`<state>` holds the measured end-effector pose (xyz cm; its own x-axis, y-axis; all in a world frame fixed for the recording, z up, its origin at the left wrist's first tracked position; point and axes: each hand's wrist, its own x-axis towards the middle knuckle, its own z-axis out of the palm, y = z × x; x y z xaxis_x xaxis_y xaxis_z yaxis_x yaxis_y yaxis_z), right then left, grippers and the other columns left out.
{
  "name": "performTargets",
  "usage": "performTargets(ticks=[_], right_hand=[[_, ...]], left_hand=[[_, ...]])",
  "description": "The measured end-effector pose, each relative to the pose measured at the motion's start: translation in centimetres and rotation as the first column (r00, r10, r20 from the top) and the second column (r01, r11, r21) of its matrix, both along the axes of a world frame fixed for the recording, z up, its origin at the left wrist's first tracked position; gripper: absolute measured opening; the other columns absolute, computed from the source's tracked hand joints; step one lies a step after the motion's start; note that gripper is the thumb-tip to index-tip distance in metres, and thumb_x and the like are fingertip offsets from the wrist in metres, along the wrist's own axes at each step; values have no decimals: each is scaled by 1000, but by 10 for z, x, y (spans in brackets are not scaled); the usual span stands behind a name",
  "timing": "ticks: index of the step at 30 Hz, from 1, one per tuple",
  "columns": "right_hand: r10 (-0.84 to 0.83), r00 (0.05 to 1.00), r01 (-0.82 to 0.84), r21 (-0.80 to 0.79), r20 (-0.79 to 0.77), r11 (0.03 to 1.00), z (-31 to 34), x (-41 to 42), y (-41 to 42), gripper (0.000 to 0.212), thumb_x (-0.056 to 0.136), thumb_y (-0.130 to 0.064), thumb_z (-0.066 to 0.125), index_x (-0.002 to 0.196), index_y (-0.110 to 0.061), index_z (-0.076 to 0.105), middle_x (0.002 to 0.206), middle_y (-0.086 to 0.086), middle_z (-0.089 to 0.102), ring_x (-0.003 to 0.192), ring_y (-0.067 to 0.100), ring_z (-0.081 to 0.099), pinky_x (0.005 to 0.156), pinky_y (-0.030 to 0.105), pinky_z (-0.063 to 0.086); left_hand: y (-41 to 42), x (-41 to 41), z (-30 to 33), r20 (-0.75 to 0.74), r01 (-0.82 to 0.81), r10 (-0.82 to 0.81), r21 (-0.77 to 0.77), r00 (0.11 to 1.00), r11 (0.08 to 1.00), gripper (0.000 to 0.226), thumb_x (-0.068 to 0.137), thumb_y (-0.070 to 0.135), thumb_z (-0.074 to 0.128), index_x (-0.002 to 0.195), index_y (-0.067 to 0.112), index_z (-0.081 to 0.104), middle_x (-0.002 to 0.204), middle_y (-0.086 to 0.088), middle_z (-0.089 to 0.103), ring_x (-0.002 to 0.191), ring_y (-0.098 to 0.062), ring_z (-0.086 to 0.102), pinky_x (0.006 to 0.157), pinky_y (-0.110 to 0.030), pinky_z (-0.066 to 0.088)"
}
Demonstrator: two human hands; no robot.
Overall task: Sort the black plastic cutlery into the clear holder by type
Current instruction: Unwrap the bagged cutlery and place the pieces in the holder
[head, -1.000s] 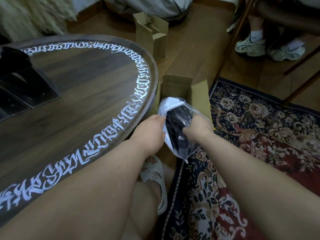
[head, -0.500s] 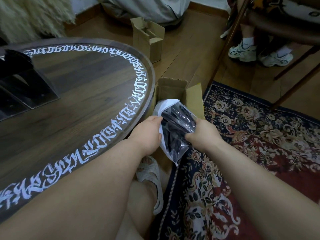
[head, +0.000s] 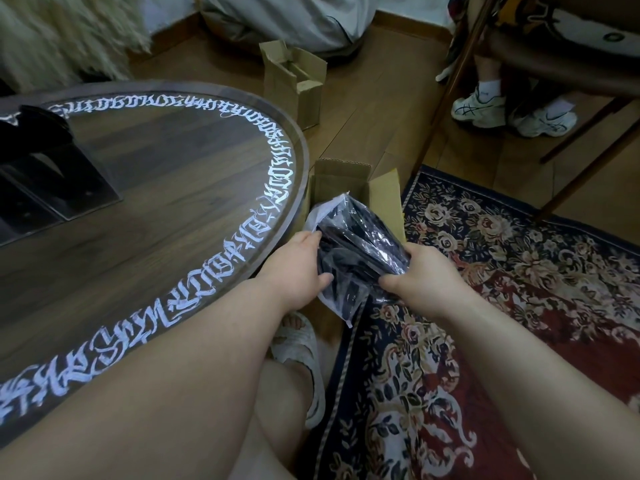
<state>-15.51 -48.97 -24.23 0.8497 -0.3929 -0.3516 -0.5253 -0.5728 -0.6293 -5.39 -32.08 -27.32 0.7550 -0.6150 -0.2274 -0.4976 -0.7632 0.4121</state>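
While the left hand (head: pixel 299 268) and right hand (head: pixel 420 271) both grip the clear bag of black cutlery (head: pixel 356 247) above the open carton (head: pixel 384 195), it should be carried level to the table (head: pixel 156 188) before opening.

Bag (head: pixel 360 247) between hands, above box (head: pixel 384 195), right of table (head: pixel 156 209).

Dim, soft indoor light; wide-angle bending at edges; corners blurred.

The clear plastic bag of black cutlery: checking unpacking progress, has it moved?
Yes. The clear plastic bag of black cutlery tilted rightward, over the open cardboard box.
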Motion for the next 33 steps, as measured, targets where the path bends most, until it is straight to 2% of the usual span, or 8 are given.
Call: performTargets(ticks=[9,12,18,21,22,28,31,33], right_hand=[[-27,984,20,39,175,999,13,-2,-1,22,82,-16,70,100,-20,60,81,-1,67,66,18,62,60,36,52],[-61,976,44,85,207,995,13,-1,-3,24,82,-15,71,103,-21,61,83,-3,67,66,14,62,57,28,46],[-1,978,-6,33,208,999,29,-11,-10,24,83,-14,70,103,-23,60,78,-4,65,50,-2,55,44,15,37],[34,964,-29,-20,263,999,55,-10,-9,22,84,-16,70,102,-24,60,80,-1,66,64,17,63,51,30,50],[47,959,-37,-41,279,998,63,-6,-8,22,84,-17,70,102,-24,61,80,-1,66,66,20,64,52,29,51],[211,925,-178,-129,317,976,93,60,10,22,81,-17,72,100,-21,59,85,-4,67,71,15,66,63,31,55],[371,887,-297,-276,276,914,97,103,27,22,80,-18,70,99,-21,58,86,-5,64,78,17,63,67,31,51],[463,854,-377,-332,237,865,97,126,43,22,81,-19,68,99,-20,57,86,-5,61,78,17,60,62,29,48]], left_hand=[[-3,1,1,9,-18,18,11,1000,1000,83,89,37,61,153,11,14,158,-6,19,140,-20,31,111,-27,28],[-2,2,-1,4,-25,25,5,1000,1000,84,89,38,62,153,11,14,158,-6,19,138,-21,33,111,-28,30],[-1,2,1,-13,-31,31,3,999,1000,83,90,36,61,153,10,12,158,-6,17,138,-21,33,109,-28,31],[0,0,4,-28,-28,28,6,999,1000,81,92,31,58,153,9,11,158,-6,16,139,-22,32,109,-28,31],[0,0,5,-34,-30,31,8,999,1000,80,92,30,58,153,9,10,158,-7,15,139,-23,32,109,-28,31],[2,-4,8,-67,-40,41,11,997,999,76,92,26,57,152,9,14,156,-10,20,135,-24,36,107,-29,35],[5,-4,8,-91,-46,47,14,995,999,76,91,29,58,151,8,17,155,-11,19,139,-24,31,109,-28,31],[9,-5,15,-119,-45,47,24,992,999,73,90,31,59,149,8,23,154,-12,22,139,-24,29,110,-28,31]])
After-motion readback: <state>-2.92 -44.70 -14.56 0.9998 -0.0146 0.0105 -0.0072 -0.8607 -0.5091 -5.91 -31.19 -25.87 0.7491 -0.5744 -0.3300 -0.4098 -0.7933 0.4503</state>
